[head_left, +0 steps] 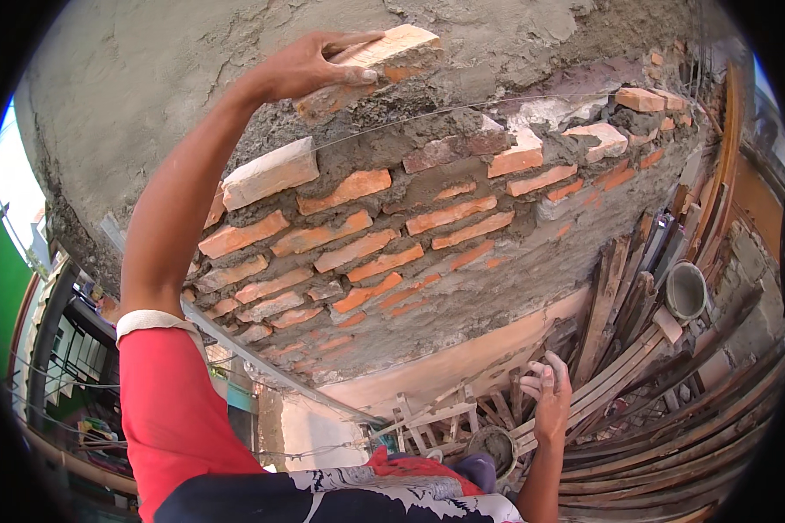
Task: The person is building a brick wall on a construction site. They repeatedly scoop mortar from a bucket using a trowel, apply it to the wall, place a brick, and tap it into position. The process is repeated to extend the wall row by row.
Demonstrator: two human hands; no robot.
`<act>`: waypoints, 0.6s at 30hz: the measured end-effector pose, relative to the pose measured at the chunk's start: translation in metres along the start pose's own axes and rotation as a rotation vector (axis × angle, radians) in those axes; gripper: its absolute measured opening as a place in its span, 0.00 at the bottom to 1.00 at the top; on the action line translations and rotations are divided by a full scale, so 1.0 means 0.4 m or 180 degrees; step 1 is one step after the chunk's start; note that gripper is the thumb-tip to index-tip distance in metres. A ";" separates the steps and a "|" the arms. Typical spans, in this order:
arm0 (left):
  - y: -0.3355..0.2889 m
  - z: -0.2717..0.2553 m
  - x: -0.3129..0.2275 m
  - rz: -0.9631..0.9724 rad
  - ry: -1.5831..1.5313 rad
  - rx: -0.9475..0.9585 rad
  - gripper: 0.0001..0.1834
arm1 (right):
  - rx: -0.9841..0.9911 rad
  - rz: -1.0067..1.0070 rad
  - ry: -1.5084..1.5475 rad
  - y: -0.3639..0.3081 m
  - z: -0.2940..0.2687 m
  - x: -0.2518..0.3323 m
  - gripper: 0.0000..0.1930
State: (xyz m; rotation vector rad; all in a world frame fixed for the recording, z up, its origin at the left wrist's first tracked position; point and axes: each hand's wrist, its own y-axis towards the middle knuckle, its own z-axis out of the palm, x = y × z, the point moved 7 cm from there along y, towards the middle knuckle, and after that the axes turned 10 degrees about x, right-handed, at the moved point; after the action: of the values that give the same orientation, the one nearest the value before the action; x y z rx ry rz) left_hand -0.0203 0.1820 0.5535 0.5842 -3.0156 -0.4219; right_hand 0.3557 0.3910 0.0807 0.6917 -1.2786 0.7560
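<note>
At the top of the brick wall point(358, 218), my left hand point(310, 65) is closed on a pale orange brick point(401, 45). The brick lies at or just over the grey mortar; whether it rests there I cannot tell. A thin string point(445, 111) runs along the wall's upper course, below that brick. Left along the course sits a whitish brick point(272, 173), and broken bricks point(516, 154) stand out of the mortar farther right. Low down on the right, my right hand point(551, 399) is raised with its fingers loosely bent and apart, holding nothing.
Wooden planks point(654, 453) and poles fill the right side far below. A bucket point(686, 291) stands among them, and another bucket point(494, 446) of grey mix is near my feet. A long straight bar point(262, 362) slants along the wall's left end.
</note>
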 end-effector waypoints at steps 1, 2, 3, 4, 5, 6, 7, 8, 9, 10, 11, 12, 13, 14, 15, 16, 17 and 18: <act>0.031 0.034 0.040 -0.0003 -0.0164 0.0183 0.46 | -0.0041 0.0165 -0.0029 -0.025 -0.011 -0.044 0.26; 0.045 0.063 0.067 -0.0032 -0.0303 0.0375 0.47 | -0.0053 0.0333 -0.0038 -0.047 -0.017 -0.086 0.26; 0.054 0.087 0.078 -0.0095 -0.0269 0.0458 0.47 | -0.0095 0.0488 -0.0064 -0.069 -0.032 -0.120 0.25; 0.063 0.108 0.088 -0.0158 -0.0231 0.0540 0.47 | -0.0153 0.0555 -0.0101 -0.088 -0.050 -0.148 0.24; 0.068 0.124 0.094 -0.0238 -0.0184 0.0646 0.47 | -0.0195 0.0643 -0.0121 -0.107 -0.066 -0.182 0.23; 0.068 0.140 0.093 -0.0311 -0.0369 0.0762 0.48 | -0.0254 0.0725 -0.0149 -0.125 -0.084 -0.208 0.22; 0.067 0.155 0.090 -0.0274 -0.0439 0.0786 0.48 | -0.0269 0.0755 -0.0206 -0.140 -0.101 -0.230 0.22; 0.065 0.170 0.090 -0.0242 -0.0496 0.0810 0.48 | -0.0276 0.0781 -0.0253 -0.150 -0.111 -0.243 0.22; 0.064 0.182 0.093 -0.0210 -0.0553 0.0834 0.49 | -0.0283 0.0806 -0.0300 -0.156 -0.118 -0.254 0.21; 0.062 0.193 0.102 -0.0283 -0.0439 0.0930 0.48 | -0.0266 0.0849 -0.0280 -0.160 -0.121 -0.265 0.21; 0.063 0.201 0.103 -0.0278 -0.0465 0.0907 0.47 | -0.0258 0.0896 -0.0274 -0.164 -0.123 -0.264 0.20; 0.063 0.209 0.104 -0.0275 -0.0489 0.0885 0.47 | -0.0247 0.0942 -0.0267 -0.166 -0.125 -0.266 0.19; 0.064 0.213 0.105 -0.0273 -0.0513 0.0862 0.47 | -0.0254 0.0901 -0.0330 -0.162 -0.126 -0.264 0.19; 0.064 0.217 0.104 -0.0258 -0.0547 0.0904 0.47 | -0.0250 0.0872 -0.0394 -0.156 -0.124 -0.264 0.19; 0.065 0.218 0.103 -0.0245 -0.0579 0.0945 0.46 | -0.0242 0.0843 -0.0456 -0.152 -0.123 -0.266 0.18; 0.063 0.221 0.103 -0.0235 -0.0612 0.0985 0.46 | -0.0212 0.0819 -0.0502 -0.152 -0.121 -0.269 0.18; 0.063 0.219 0.098 -0.0224 -0.0600 0.0980 0.47 | -0.0190 0.0777 -0.0541 -0.147 -0.120 -0.270 0.18; 0.060 0.220 0.093 -0.0216 -0.0588 0.0973 0.47 | -0.0166 0.0735 -0.0581 -0.142 -0.118 -0.272 0.18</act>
State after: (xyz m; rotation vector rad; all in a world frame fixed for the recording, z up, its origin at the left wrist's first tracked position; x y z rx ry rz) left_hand -0.0715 0.2123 0.4752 0.7020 -3.2720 -0.0137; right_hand 0.4154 0.3841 -0.0364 0.5866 -1.5582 0.8582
